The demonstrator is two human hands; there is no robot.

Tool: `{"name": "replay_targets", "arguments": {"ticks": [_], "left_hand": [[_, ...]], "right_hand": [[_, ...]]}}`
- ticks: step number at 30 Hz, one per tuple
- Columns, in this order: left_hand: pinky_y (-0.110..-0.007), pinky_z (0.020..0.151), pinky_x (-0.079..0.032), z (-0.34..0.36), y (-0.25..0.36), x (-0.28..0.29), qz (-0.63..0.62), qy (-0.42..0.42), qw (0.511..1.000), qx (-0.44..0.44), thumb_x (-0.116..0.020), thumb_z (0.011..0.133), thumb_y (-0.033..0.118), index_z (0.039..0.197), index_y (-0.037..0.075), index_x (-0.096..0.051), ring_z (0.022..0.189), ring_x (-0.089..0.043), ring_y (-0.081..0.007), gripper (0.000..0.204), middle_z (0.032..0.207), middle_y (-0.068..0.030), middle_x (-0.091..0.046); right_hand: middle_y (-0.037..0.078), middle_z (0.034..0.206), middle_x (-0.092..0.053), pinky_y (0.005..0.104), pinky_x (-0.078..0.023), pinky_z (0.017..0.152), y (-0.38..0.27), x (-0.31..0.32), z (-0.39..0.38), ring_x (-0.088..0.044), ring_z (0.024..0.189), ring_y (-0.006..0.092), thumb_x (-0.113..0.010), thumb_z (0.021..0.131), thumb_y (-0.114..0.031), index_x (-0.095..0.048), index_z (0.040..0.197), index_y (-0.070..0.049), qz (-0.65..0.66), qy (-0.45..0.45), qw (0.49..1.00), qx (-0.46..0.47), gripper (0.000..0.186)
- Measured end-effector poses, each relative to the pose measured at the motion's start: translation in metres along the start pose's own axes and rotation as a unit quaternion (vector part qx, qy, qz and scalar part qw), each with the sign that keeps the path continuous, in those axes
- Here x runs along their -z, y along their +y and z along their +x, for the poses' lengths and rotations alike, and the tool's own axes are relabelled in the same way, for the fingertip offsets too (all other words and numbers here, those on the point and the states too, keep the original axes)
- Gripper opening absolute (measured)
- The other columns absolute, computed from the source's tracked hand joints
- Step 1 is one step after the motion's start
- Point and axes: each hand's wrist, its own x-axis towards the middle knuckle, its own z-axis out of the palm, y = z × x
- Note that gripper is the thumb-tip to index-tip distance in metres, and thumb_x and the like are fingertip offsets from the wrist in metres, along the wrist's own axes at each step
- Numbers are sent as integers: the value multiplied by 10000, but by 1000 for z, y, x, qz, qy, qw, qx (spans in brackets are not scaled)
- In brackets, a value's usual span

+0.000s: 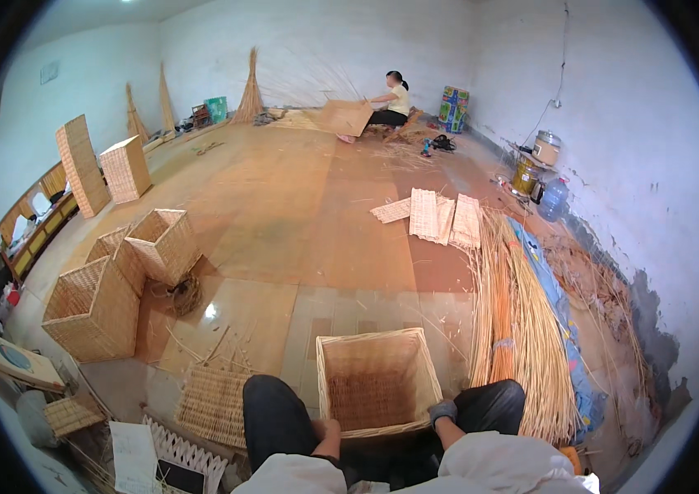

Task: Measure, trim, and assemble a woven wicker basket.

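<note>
A square, open-topped wicker basket (432, 366) stands between my knees, its opening facing up toward me. My left hand (328, 429) is bare and lies against the basket's near left side, by my left knee; its fingers are hidden. On the near right corner, my right hand (443, 411), in a grey glove, closes on the basket's rim. Left of my left knee lies a flat woven wicker panel (216, 403) with loose strands poking out from its far edge.
Long bundles of wicker rods (531, 329) lie on a blue sheet (543, 272) to my right. Woven panels (436, 216) rest beyond them. Several finished baskets (111, 309) stand at left. Against the far wall a person (399, 99) sits working on a panel (346, 117).
</note>
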Motion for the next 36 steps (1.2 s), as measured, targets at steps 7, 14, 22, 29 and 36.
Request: {"name": "replay_targets", "arguments": {"ticks": [7,14,22,29,36], "left_hand": [[-411,727,-440,25,-34,-48,74,8,997,-4,-443,829,148,1006,129,-633,962,-568,-249,260,1047,-46,-599],[-373,725,-464,-52,-38,61,-16,-19,1000,-3,-458,818,263,1041,120,-601,957,-577,-231,301,1039,-89,-596],[-321,744,-479,-74,-38,84,-397,42,898,187,-575,715,454,966,-28,-596,924,-591,-239,544,1003,-145,-601],[-348,753,-468,-70,-35,80,-388,59,908,148,-605,715,270,978,-38,-569,919,-578,-306,406,1015,-194,-575],[-320,670,-478,-44,-22,66,-348,56,913,207,-563,771,230,947,47,-609,832,-607,-222,258,932,-105,-618]], "right_hand": [[139,909,-625,349,-491,728,-28,9,-30,-610,862,268,-589,683,-297,-632,903,-81,-60,-11,997,40,311],[172,906,-609,381,-475,743,-7,-2,-12,-585,867,321,-575,646,-239,-622,896,-62,0,5,999,34,310],[172,945,-606,356,-468,760,-8,7,-8,-586,893,291,-586,663,-351,-627,913,-49,5,-11,999,34,394],[183,990,-593,348,-451,782,-12,26,3,-578,920,291,-607,624,-561,-619,960,-36,6,-76,997,21,624],[180,955,-604,358,-452,777,-19,21,-1,-584,903,295,-592,638,-532,-633,927,-44,30,-55,998,15,569]]}}
